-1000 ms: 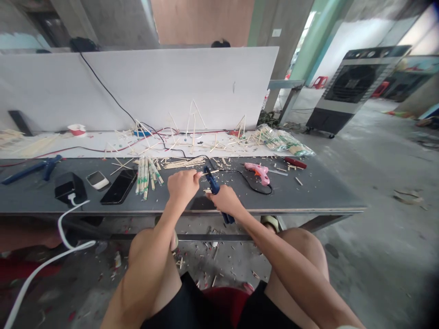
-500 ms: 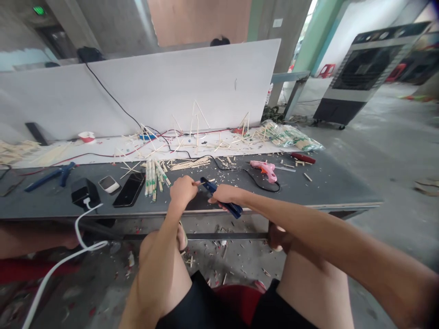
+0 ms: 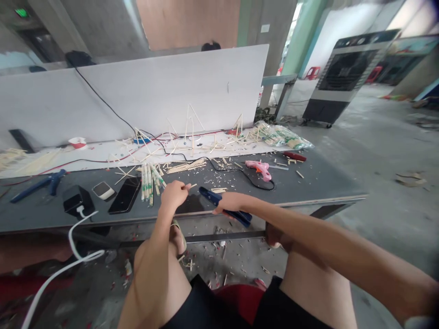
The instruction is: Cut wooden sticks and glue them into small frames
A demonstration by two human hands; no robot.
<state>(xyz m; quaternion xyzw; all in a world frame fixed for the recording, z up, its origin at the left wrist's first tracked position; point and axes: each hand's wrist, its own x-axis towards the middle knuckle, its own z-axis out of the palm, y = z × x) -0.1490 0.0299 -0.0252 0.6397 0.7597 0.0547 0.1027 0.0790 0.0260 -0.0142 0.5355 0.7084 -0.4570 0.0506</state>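
Note:
My left hand (image 3: 174, 195) is closed over the table's front edge, pinching a thin wooden stick (image 3: 193, 185) whose short end sticks out to the right. My right hand (image 3: 231, 204) is wrapped round a dark blue hand cutter (image 3: 211, 196), its head pointing up and left. A small gap separates the stick from the cutter's head. Just behind the cutter lie a few short stick pieces (image 3: 219, 190). A pile of longer sticks (image 3: 187, 166) and green-and-white wrapped chopsticks (image 3: 147, 185) lie close to my left hand.
A pink glue gun (image 3: 259, 169) with a black cord lies at the right. Leftward are a black phone (image 3: 126, 195), a charger (image 3: 77, 201) with a white cable and blue pliers (image 3: 37, 186). Stick frames (image 3: 192, 132) stand before the white board (image 3: 154, 91).
The stick in my left hand has come away from the cutter's head. My right hand and the cutter have shifted slightly right and down. The view has turned a little to the right.

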